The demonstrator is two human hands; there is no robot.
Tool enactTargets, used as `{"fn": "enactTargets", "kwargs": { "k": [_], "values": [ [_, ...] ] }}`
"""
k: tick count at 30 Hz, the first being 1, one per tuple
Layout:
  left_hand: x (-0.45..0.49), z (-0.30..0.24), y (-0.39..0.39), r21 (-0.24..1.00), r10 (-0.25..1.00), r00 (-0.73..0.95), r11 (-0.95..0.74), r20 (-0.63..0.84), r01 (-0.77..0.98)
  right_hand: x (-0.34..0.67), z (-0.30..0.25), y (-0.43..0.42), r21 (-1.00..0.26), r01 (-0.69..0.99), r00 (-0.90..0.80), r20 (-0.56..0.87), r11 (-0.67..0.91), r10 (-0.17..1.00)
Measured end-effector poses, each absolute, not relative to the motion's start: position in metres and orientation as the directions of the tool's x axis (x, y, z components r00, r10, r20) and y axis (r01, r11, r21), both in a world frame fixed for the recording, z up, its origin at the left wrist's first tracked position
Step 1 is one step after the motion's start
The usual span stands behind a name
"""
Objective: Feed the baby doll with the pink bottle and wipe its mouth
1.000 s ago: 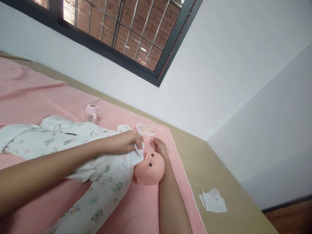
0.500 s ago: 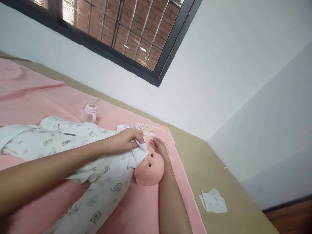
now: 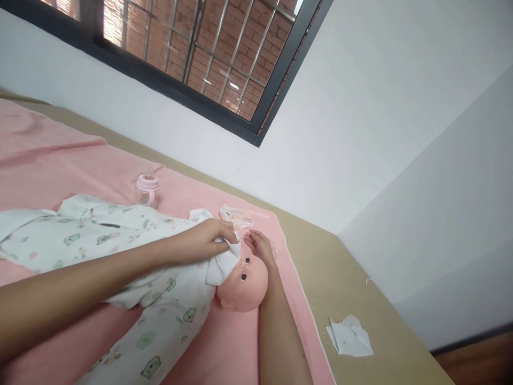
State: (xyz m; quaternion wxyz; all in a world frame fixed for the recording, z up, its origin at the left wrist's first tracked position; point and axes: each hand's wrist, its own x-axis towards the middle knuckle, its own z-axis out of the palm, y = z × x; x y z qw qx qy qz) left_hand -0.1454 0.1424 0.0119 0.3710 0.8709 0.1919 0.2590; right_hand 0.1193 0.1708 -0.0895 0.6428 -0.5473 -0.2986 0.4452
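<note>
A baby doll lies on its back in a white outfit printed with green and pink animal figures. My left hand reaches across its chest, fingers pinched on a white cloth that covers the lower face near the mouth. Beyond the doll's head, my right hand rests with fingers stretched out and holds nothing. Its forearm runs along the top of the head. Both of the doll's eyes show above the cloth.
Under the doll spreads a pink blanket. A pink-lidded baby bottle stands behind the body, and a clear plastic packet lies near my hands. On the tan surface at right is a folded white tissue. Wall and barred window rise behind.
The whole view has shifted slightly. My left hand keeps its pinch on the cloth, which stays at the doll's lower face. My right hand remains beside the head.
</note>
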Motion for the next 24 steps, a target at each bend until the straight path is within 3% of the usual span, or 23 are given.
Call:
{"fn": "enactTargets", "kwargs": {
  "k": [6,24],
  "values": [
    [-0.146,0.018,0.137,0.691,0.478,0.815,-0.709,0.326,0.139,0.119,-0.090,0.170,-0.969,-0.246,0.422,-0.104,0.003,0.900],
    [-0.152,0.022,0.141,0.684,0.369,0.896,-0.722,0.248,0.108,0.124,-0.097,0.172,-0.971,-0.236,0.393,-0.066,0.032,0.917]
  ]
}}
